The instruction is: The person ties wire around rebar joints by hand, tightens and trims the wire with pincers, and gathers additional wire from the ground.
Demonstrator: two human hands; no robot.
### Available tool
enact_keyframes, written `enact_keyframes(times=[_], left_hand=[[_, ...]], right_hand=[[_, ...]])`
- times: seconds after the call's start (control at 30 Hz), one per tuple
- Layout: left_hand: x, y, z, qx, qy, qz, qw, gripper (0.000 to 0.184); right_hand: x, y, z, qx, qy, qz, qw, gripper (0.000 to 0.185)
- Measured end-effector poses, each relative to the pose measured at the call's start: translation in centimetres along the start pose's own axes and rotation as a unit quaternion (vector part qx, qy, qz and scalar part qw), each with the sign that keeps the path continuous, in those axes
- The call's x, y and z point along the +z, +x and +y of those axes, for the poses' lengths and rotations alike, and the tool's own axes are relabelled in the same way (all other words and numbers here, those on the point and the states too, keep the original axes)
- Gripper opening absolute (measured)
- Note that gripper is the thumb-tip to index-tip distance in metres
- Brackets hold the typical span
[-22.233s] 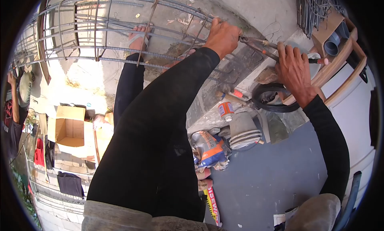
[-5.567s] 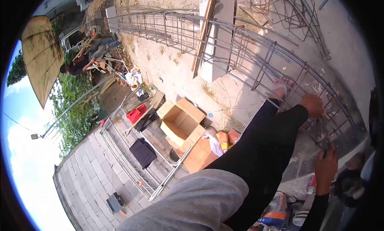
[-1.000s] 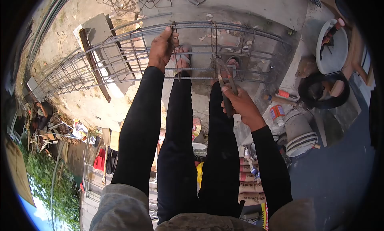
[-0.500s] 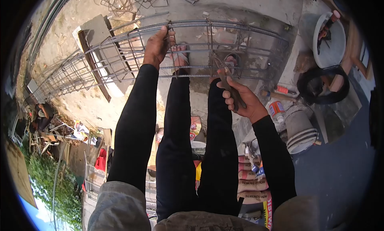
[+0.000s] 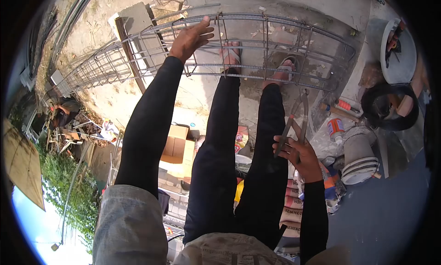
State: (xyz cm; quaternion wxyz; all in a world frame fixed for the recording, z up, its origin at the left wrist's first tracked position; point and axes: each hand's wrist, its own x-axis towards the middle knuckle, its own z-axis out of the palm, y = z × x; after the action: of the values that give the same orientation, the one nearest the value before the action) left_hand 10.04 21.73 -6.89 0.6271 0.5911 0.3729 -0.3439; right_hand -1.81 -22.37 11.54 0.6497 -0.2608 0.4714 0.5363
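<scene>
A long cage of steel rebar (image 5: 285, 43), with square stirrups along it, stretches across the upper part of the view. My left hand (image 5: 189, 39) is over its upper bars, fingers stretched out and holding nothing; whether it touches the steel I cannot tell. In my right hand (image 5: 301, 158) is a pair of long-handled pincers (image 5: 299, 115), held below the near side of the cage. Their handles are spread apart, with my fingers around them and the jaws pointing away from me. My sandalled feet stand beneath the cage bars.
At the right are a white bucket (image 5: 398, 58), a coil of black wire (image 5: 367, 109), a hammer (image 5: 340, 112), an orange-labelled bottle (image 5: 336, 127) and a cement-crusted bucket (image 5: 360, 152). Cement bags (image 5: 292, 215) and an open cardboard box (image 5: 177, 145) lie nearer. Another person (image 5: 66, 111) is at far left.
My left hand has let go of the upper bar and its fingers have straightened. My right hand has drawn the pincers back from the cage and their handles have opened. The view has shifted.
</scene>
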Motion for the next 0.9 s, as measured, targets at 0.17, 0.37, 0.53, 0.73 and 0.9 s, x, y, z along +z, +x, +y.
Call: enact_keyframes(times=[0.17, 0.37, 0.53, 0.73, 0.9], left_hand=[[-4.9, -11.9, -6.1, -0.051, 0.072, 0.164, 0.983, 0.075], [-1.4, -28.9, -21.1, -0.261, 0.041, 0.220, 0.939, 0.066], [4.3, -34.5, -32.1, -0.271, 0.096, 0.187, 0.940, 0.055], [8.8, -36.7, -36.6, -0.248, 0.093, 0.191, 0.945, 0.051], [7.7, -36.5, -42.5, -0.235, 0.090, 0.203, 0.946, 0.050]], right_hand=[[-3.6, -5.7, -1.5, -0.053, -0.105, 0.096, 0.988, 0.070], [-7.7, -7.6, -0.6, -0.103, -0.226, 0.135, 0.959, 0.066], [-13.4, -7.7, 2.1, -0.065, -0.297, 0.221, 0.927, 0.060], [-11.5, -8.0, 4.4, -0.092, -0.478, 0.331, 0.808, 0.056], [-7.2, -6.3, 6.8, -0.300, -0.505, 0.351, 0.729, 0.047]])
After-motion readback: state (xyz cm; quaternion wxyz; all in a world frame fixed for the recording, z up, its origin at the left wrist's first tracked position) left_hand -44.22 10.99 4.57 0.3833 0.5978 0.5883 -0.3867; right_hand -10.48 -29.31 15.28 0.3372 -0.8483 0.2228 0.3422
